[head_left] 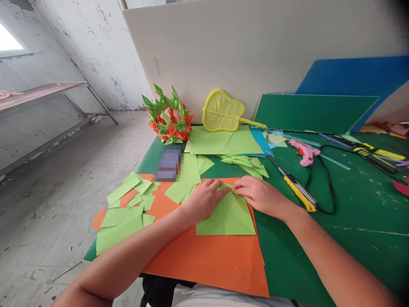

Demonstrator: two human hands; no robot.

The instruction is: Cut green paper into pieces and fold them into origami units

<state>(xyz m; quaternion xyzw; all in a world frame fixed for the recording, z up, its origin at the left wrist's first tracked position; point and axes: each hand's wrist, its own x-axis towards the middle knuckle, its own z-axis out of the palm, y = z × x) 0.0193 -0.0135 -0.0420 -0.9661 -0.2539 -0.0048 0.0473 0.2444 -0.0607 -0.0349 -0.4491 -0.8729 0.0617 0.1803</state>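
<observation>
A sheet of light green paper [226, 217] with faint creases lies on a large orange sheet [207, 260] in front of me. At the green sheet's far edge, my right hand [255, 192] pinches a folded-over corner between thumb and fingers. My left hand [206, 198] rests on its upper left part, fingers bent and thumb reaching toward the same fold. Part of the far edge is hidden under the fingers. Just beyond my hands lies a stack of folded green pieces [243, 162].
Green paper pieces [123, 217] lie on the left. Behind stand an orange-and-green folded-paper ornament [169, 119], a yellow fan [223, 111] and a green board [316, 113]. A yellow utility knife [300, 192], pink glue gun [306, 152] with cord, and pliers [367, 151] lie on the right.
</observation>
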